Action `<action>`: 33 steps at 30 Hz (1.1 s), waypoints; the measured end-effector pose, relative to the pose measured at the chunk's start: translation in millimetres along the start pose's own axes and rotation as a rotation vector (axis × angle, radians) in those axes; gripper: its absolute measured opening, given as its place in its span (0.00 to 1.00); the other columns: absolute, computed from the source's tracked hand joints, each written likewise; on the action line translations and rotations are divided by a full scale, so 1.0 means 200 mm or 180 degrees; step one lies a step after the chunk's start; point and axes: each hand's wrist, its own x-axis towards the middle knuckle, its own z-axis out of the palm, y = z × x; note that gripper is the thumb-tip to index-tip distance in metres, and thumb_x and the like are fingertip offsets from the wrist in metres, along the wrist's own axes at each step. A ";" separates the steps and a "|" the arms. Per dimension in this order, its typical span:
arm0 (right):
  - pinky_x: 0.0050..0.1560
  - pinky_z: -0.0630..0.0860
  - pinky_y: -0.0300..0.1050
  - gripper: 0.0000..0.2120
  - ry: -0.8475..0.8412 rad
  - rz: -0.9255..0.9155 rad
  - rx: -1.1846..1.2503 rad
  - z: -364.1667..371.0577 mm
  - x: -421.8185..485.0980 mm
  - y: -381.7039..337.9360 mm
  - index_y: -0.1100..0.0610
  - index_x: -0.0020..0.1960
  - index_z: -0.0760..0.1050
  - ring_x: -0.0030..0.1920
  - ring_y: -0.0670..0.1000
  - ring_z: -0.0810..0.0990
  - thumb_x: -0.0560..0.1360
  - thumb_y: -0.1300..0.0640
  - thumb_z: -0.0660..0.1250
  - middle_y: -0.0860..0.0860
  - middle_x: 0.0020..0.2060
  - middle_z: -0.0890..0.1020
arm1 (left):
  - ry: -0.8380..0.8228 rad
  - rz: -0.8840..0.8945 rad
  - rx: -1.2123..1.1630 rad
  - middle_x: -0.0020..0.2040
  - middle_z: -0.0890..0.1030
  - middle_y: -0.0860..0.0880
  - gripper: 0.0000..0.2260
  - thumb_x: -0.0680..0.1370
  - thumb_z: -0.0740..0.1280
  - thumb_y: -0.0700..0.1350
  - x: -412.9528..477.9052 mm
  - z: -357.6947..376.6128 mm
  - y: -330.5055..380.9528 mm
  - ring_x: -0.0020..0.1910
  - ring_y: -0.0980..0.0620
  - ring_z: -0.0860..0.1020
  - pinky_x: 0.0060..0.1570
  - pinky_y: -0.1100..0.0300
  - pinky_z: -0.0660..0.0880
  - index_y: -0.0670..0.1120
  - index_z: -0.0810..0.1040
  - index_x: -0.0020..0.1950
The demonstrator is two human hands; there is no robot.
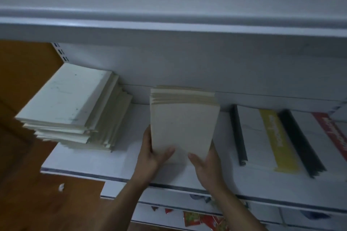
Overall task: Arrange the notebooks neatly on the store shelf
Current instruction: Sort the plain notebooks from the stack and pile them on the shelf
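Both hands (pixel 180 157) grip the notebook bundle's (pixel 183 122) near end.

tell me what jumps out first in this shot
A cream notebook bundle is held mid-shelf by the left hand and right hand. Left of it, an uneven notebook stack overhangs the white shelf end. Rightward lie flat books with black spines and a yellow band.

both hands (pixel 180 157) gripping cream notebook bundle (pixel 183 124) on white shelf (pixel 112 161), untidy notebook stack (pixel 73 107) at left
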 end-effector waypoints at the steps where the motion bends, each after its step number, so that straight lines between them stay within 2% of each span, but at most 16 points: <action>1: 0.43 0.70 0.22 0.26 -0.0050 0.0000 0.0026 -0.01 0.00 -0.01 0.44 0.59 0.67 0.50 0.36 0.76 0.71 0.67 0.71 0.38 0.50 0.77 | 0.0075 0.0042 -0.0013 0.63 0.75 0.56 0.40 0.62 0.75 0.62 0.00 0.00 0.02 0.58 0.62 0.75 0.52 0.65 0.77 0.55 0.63 0.70; 5: 0.42 0.73 0.26 0.29 -0.0253 -0.0055 0.0141 -0.06 0.00 -0.06 0.39 0.55 0.67 0.48 0.32 0.77 0.69 0.69 0.72 0.39 0.51 0.78 | 0.0256 0.0265 -0.0159 0.60 0.77 0.52 0.41 0.60 0.78 0.56 0.03 -0.03 0.14 0.57 0.57 0.78 0.50 0.59 0.79 0.51 0.64 0.69; 7: 0.42 0.75 0.29 0.30 -0.0274 -0.0125 0.0277 -0.08 0.01 -0.09 0.40 0.57 0.67 0.49 0.34 0.78 0.69 0.69 0.73 0.40 0.52 0.79 | 0.0235 0.0337 -0.0151 0.59 0.78 0.52 0.42 0.60 0.79 0.53 0.04 -0.04 0.16 0.57 0.55 0.79 0.49 0.59 0.79 0.48 0.65 0.69; 10: 0.44 0.76 0.31 0.31 -0.0299 -0.0218 0.0460 -0.09 0.03 -0.12 0.45 0.63 0.68 0.50 0.38 0.80 0.68 0.68 0.74 0.39 0.51 0.81 | 0.0249 0.0179 -0.0170 0.58 0.80 0.45 0.41 0.60 0.81 0.55 0.02 -0.03 0.11 0.57 0.47 0.80 0.53 0.49 0.79 0.41 0.69 0.67; 14: 0.47 0.75 0.32 0.27 -0.0389 -0.0061 0.0292 -0.06 0.02 -0.04 0.46 0.59 0.70 0.49 0.37 0.80 0.68 0.64 0.76 0.41 0.48 0.82 | 0.0203 -0.0103 -0.0120 0.56 0.80 0.49 0.41 0.58 0.79 0.59 -0.05 0.01 0.00 0.55 0.53 0.80 0.52 0.56 0.79 0.45 0.70 0.66; 16: 0.50 0.75 0.36 0.25 -0.0321 0.0022 0.0195 -0.04 0.00 0.01 0.47 0.59 0.71 0.50 0.37 0.80 0.67 0.60 0.77 0.41 0.49 0.82 | 0.0224 -0.0180 -0.0149 0.56 0.80 0.50 0.41 0.56 0.79 0.59 -0.07 0.02 -0.03 0.53 0.57 0.80 0.50 0.61 0.79 0.47 0.70 0.65; 19: 0.52 0.76 0.40 0.30 -0.0235 0.0165 0.0205 -0.04 -0.01 0.03 0.52 0.62 0.72 0.51 0.40 0.81 0.63 0.52 0.76 0.41 0.48 0.84 | 0.0179 -0.0297 -0.0210 0.53 0.81 0.51 0.39 0.54 0.79 0.57 -0.06 0.01 -0.06 0.50 0.61 0.80 0.45 0.68 0.77 0.48 0.73 0.63; 21: 0.52 0.76 0.38 0.31 -0.0187 0.0191 0.0203 -0.03 -0.01 0.03 0.53 0.63 0.71 0.51 0.40 0.81 0.63 0.53 0.77 0.43 0.49 0.84 | 0.0079 -0.0340 -0.0152 0.53 0.81 0.52 0.39 0.54 0.78 0.58 -0.05 0.00 -0.07 0.49 0.62 0.79 0.44 0.69 0.76 0.49 0.73 0.63; 24: 0.47 0.73 0.28 0.26 -0.0005 0.0181 0.0206 -0.01 -0.01 0.02 0.49 0.60 0.70 0.48 0.34 0.79 0.68 0.63 0.76 0.43 0.50 0.81 | 0.0045 -0.0330 0.0010 0.55 0.79 0.55 0.39 0.58 0.75 0.61 -0.04 0.00 -0.09 0.50 0.64 0.78 0.45 0.68 0.76 0.50 0.69 0.65; 26: 0.43 0.71 0.23 0.25 0.0123 0.0223 0.0207 0.01 0.00 -0.01 0.48 0.60 0.69 0.46 0.30 0.77 0.70 0.65 0.74 0.40 0.50 0.79 | -0.0031 -0.0237 0.0162 0.56 0.77 0.58 0.35 0.63 0.73 0.61 0.00 0.00 -0.08 0.52 0.64 0.77 0.46 0.69 0.75 0.52 0.66 0.66; 29: 0.43 0.70 0.24 0.24 0.0231 0.0319 0.0169 0.03 0.05 -0.05 0.49 0.63 0.69 0.48 0.33 0.76 0.71 0.60 0.73 0.43 0.52 0.79 | -0.0175 -0.0109 0.0416 0.56 0.75 0.61 0.28 0.71 0.68 0.59 0.09 0.02 0.00 0.53 0.62 0.77 0.46 0.67 0.76 0.54 0.63 0.66; 33: 0.43 0.71 0.31 0.19 0.0178 0.0745 0.0155 -0.02 0.14 -0.11 0.49 0.61 0.72 0.47 0.40 0.78 0.73 0.53 0.72 0.45 0.52 0.80 | -0.0167 -0.0480 0.0935 0.55 0.78 0.50 0.25 0.76 0.64 0.62 0.26 0.07 0.06 0.47 0.52 0.78 0.39 0.63 0.74 0.44 0.71 0.63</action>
